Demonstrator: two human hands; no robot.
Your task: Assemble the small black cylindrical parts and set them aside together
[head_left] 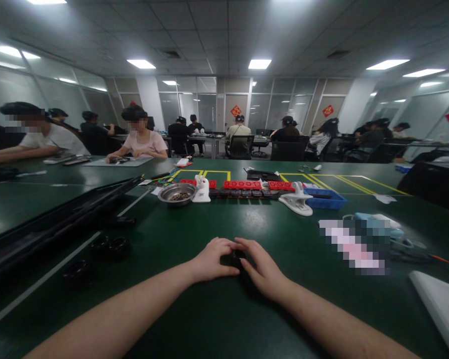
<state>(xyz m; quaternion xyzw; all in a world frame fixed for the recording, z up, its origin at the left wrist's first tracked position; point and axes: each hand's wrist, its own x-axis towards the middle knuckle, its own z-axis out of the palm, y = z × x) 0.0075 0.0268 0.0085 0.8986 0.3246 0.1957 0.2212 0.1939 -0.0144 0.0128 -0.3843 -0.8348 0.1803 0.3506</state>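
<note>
My left hand [211, 259] and my right hand [260, 267] meet on the dark green table [224, 309] right in front of me. Both have their fingers curled round a small black part [238, 258] held between them. Most of that part is hidden by the fingers. Three black rings [112, 247] lie on the table to the left of my left forearm.
Further back stand a metal bowl [177, 192], a white clip-like tool [297, 201], a blue tray [325, 198] and a row of red blocks [247, 185]. A long black rail [60, 219] runs along the left. A white box [439, 304] lies at right. Several people sit at desks behind.
</note>
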